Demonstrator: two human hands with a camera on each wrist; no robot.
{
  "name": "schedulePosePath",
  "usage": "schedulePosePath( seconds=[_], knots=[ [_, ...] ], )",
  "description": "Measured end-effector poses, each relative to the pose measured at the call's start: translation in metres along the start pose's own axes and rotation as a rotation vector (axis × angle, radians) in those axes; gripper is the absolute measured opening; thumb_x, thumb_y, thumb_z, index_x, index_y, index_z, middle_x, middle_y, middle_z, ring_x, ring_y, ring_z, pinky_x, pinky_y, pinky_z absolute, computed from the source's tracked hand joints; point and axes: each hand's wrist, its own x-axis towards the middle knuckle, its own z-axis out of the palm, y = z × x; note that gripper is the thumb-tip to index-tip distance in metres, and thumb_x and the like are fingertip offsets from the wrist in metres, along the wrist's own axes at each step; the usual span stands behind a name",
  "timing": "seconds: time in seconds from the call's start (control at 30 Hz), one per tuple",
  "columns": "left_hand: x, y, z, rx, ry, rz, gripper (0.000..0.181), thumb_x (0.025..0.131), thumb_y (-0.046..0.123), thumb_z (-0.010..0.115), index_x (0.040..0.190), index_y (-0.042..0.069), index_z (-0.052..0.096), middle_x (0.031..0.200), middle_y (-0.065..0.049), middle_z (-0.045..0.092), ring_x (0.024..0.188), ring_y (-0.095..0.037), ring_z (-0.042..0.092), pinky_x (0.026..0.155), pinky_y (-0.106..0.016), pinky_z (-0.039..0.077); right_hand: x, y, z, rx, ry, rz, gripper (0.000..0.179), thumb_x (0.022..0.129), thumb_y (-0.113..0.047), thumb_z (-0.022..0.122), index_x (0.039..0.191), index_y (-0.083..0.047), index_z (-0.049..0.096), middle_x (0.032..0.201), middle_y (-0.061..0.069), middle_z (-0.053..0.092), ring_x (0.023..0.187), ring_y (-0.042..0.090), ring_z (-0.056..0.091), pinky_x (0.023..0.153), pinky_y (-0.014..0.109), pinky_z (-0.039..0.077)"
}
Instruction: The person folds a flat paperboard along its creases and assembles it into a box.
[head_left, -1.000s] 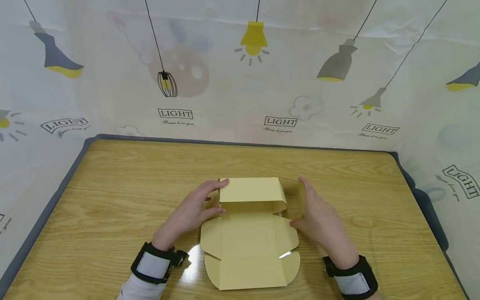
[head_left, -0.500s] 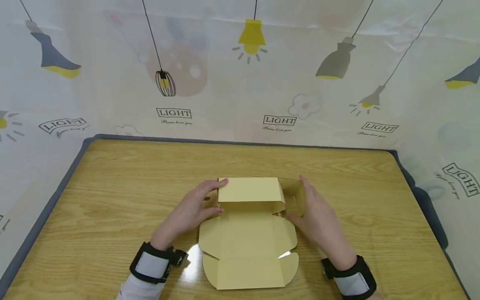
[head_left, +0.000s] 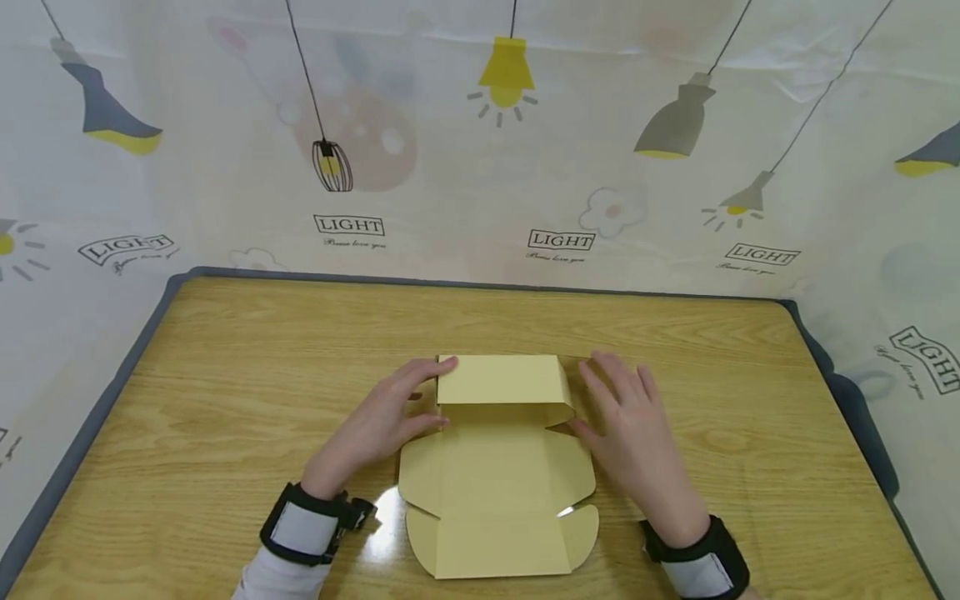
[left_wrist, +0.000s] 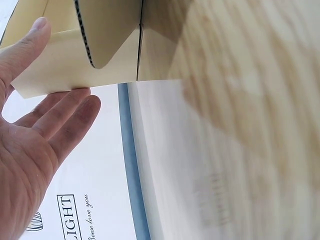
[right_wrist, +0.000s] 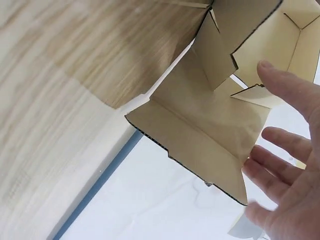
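Observation:
A pale yellow cardboard box (head_left: 495, 475), partly folded, lies on the table with its flapped panel flat towards the front and its rear wall raised. At the raised part's left end, my left hand (head_left: 375, 421) pinches the cardboard, thumb on the inner side and fingers against the outer face in the left wrist view. On the other side is my right hand (head_left: 637, 433), fingers spread and fairly straight. Its fingertips meet the edge of the right side flap (right_wrist: 200, 135) in the right wrist view, and the thumb is beside a small tab. That hand hides much of this flap in the head view.
The wood-grain table (head_left: 262, 350) extends around the box on all sides. Behind it and along both sides hangs a white cloth (head_left: 450, 167) printed with lamps. A grey-blue border (head_left: 480, 285) runs along the table's back edge.
My right hand has turned and its fingers have shifted left, spreading towards the box and covering more of the right side flap. The left hand keeps its hold, nearly still.

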Motion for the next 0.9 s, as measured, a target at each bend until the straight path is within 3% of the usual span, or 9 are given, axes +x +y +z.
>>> schedulePosePath(
  seconds=[0.17,0.23,0.37,0.6,0.9],
  knots=[
    [0.0,0.0,0.0,-0.004,-0.003,-0.01,0.074,0.091,0.009,0.08,0.157,0.013,0.047,0.155,-0.015,0.055,0.136,-0.038,0.061,0.107,-0.048,0.059,0.0,-0.005,0.002,0.009,0.019,-0.028,0.057,0.07,-0.011,0.097,0.121,0.004,0.074,0.119,0.022,0.074,0.11,0.04,0.072,0.103,0.061,0.056],
    [0.0,0.0,0.0,-0.004,-0.004,-0.011,0.074,0.091,0.01,0.08,0.157,0.013,0.047,0.155,-0.015,0.055,0.136,-0.038,0.061,0.107,-0.049,0.059,-0.001,-0.007,0.003,0.029,-0.03,-0.008,0.055,0.073,-0.012,0.095,0.122,0.003,0.075,0.114,0.02,0.076,0.102,0.036,0.075,0.091,0.052,0.063],
    [0.0,0.0,0.0,-0.003,-0.005,-0.011,0.074,0.091,0.01,0.08,0.157,0.013,0.047,0.155,-0.015,0.055,0.137,-0.037,0.061,0.108,-0.049,0.059,-0.005,-0.008,0.007,0.109,-0.166,0.083,0.053,0.082,-0.012,0.09,0.13,0.0,0.072,0.114,0.018,0.078,0.094,0.033,0.078,0.075,0.043,0.067],
    [-0.001,0.001,-0.001,-0.007,-0.006,-0.008,0.074,0.091,0.009,0.08,0.157,0.013,0.047,0.154,-0.015,0.056,0.136,-0.037,0.061,0.107,-0.049,0.059,-0.005,-0.01,0.008,0.25,-0.25,0.115,0.043,0.089,-0.006,0.082,0.13,0.001,0.072,0.117,0.019,0.08,0.107,0.042,0.077,0.093,0.054,0.064],
    [-0.001,0.003,-0.001,-0.013,-0.015,-0.02,0.074,0.091,0.008,0.08,0.157,0.014,0.047,0.156,-0.016,0.054,0.134,-0.038,0.062,0.107,-0.05,0.06,-0.004,-0.02,0.009,0.276,-0.255,0.084,0.033,0.087,-0.002,0.082,0.119,-0.004,0.075,0.116,0.012,0.081,0.105,0.03,0.078,0.086,0.045,0.066]
  ],
)
